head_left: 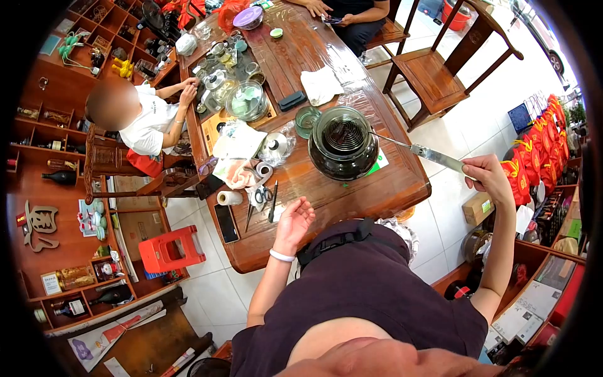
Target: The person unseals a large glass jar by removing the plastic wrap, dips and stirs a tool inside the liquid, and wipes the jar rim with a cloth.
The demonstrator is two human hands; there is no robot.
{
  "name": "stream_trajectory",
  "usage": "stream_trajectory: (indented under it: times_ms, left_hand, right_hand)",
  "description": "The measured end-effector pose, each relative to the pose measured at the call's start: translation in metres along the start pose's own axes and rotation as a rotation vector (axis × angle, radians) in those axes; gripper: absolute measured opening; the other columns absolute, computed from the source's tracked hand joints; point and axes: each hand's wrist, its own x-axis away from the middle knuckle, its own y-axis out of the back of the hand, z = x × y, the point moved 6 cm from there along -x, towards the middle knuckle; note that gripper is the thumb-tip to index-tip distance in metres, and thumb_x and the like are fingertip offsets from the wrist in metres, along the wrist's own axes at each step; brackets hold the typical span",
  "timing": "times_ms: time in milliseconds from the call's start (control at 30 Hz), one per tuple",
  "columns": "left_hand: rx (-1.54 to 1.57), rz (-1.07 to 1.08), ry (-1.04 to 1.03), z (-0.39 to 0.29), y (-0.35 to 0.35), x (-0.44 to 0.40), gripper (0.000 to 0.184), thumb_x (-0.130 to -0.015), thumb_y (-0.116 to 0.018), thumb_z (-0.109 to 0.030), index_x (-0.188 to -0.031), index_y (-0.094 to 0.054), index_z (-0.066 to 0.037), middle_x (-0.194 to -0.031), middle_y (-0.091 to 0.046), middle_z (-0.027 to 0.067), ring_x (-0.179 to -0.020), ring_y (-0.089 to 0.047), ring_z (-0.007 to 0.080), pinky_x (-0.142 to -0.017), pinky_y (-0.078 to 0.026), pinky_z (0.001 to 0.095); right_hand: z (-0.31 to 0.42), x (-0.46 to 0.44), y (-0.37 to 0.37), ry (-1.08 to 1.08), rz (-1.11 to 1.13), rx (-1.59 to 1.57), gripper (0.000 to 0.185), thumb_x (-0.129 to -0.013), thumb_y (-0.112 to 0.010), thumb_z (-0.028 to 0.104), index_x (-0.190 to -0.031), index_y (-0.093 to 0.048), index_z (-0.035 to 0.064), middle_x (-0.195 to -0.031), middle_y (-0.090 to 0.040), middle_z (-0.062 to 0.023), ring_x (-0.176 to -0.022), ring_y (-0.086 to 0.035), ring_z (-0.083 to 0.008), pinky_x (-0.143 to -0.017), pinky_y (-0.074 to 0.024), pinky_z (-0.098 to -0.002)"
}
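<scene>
1. Glass jar (pixel 344 164), dark and rounded, stands by the tabletop's (pixel 295 179) near right corner, concentric rings showing in its mouth.
2. Your right hand (pixel 485 174) pinches the flat handle of a metal tool (pixel 434 155) reaching that mouth; your left hand (pixel 295 221), well apart, is half open, fingers loosely curled.
3. A green glass dish (pixel 307 122) crowds the jar; scissors (pixel 259 196) and a phone (pixel 227 224) lie toward the near left corner.

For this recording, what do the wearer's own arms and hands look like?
Short sleeves of a dark, plum-black top leave both forearms bare. The left hand is ungloved, with a smooth white wristband; the right hand is ungloved too.
</scene>
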Motion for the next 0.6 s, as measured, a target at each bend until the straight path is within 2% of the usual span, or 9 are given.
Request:
stream_trajectory:
  times_ms: [600]
  left_hand:
    - [0.028,-0.026,0.007,-0.002,0.009,0.001,0.015,-0.083,-0.050,-0.013,-0.093,-0.055,-0.003,-0.080,-0.060,0.0070,-0.072,-0.058,0.0190,-0.066,-0.049,0.0304]
  right_hand:
    - [-0.011,-0.003,0.001,-0.038,0.021,-0.020,0.022,-0.080,-0.054,0.010,-0.094,-0.060,-0.0066,-0.050,-0.050,-0.0012,-0.037,-0.034,-0.0023,-0.034,-0.0225,-0.0168]
